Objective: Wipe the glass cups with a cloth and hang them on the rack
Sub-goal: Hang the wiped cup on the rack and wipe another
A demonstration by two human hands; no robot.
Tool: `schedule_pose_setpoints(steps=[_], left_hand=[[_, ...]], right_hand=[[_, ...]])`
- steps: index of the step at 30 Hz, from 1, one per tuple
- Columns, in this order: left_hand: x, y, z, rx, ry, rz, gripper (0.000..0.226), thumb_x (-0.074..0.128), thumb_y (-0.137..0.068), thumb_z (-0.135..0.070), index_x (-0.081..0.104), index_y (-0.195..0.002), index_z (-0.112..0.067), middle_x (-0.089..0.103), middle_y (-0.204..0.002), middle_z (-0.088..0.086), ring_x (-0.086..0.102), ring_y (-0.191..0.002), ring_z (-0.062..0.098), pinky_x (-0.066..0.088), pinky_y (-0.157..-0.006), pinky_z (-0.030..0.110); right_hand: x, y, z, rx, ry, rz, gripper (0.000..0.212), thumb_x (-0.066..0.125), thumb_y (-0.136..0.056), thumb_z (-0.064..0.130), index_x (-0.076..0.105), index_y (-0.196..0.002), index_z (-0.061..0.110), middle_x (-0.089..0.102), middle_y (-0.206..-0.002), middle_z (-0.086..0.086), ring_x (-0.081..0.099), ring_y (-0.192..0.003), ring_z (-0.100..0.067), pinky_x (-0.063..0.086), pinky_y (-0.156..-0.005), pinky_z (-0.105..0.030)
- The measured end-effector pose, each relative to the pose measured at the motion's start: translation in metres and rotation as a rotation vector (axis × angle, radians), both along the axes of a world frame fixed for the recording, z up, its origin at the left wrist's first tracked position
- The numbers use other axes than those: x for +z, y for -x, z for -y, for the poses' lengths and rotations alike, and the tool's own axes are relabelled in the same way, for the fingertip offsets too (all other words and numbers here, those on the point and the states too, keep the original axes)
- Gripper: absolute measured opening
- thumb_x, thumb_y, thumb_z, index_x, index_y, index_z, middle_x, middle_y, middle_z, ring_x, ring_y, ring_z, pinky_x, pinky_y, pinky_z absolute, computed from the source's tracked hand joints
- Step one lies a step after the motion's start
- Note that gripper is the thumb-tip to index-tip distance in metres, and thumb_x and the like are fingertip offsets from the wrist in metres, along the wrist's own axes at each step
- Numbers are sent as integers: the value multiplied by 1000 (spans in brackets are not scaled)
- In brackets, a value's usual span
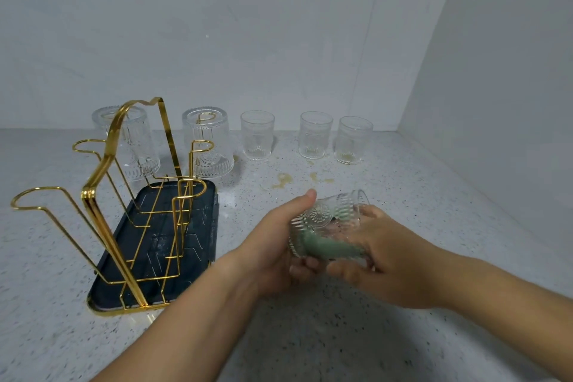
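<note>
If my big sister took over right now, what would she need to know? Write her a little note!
Left hand: holds the glass cup, tipped on its side above the counter.
Right hand: pushes the green cloth inside that cup.
Gold rack, over its dark tray: two cups hang upside down at the back, one on the left and one on the right. The front hooks are bare.
Three cups stand upright by the wall; yellowish spills lie near them.
Done: two hung. Left: finish this cup, hang it, then wipe and hang the other three.
</note>
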State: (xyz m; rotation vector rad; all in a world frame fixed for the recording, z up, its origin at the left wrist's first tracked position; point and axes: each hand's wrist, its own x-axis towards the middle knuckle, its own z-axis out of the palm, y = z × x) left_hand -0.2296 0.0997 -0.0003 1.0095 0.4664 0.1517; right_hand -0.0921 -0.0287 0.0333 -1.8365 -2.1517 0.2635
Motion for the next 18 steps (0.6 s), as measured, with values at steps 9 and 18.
schedule_pose_setpoints(steps=[9,18], left_hand=[[-9,-7,3,74,-141,95,65,63,-85,-69,70,-115,-12,64,-79,3,51,-54,13,37,-44,23],[-15,-11,-1,471,-159,176,63,82,-80,-59,59,-124,-19,65,-107,10,62,-59,16,54,-49,31]], right_hand=[[9,3,1,-229,77,-509,23,58,-104,23,71,-85,22,63,-63,14,55,-55,-1,45,-59,-18],[17,1,-8,-435,-72,-1537,52,54,-91,41,71,-116,-1,68,-97,-17,60,-78,-26,44,-70,-39]])
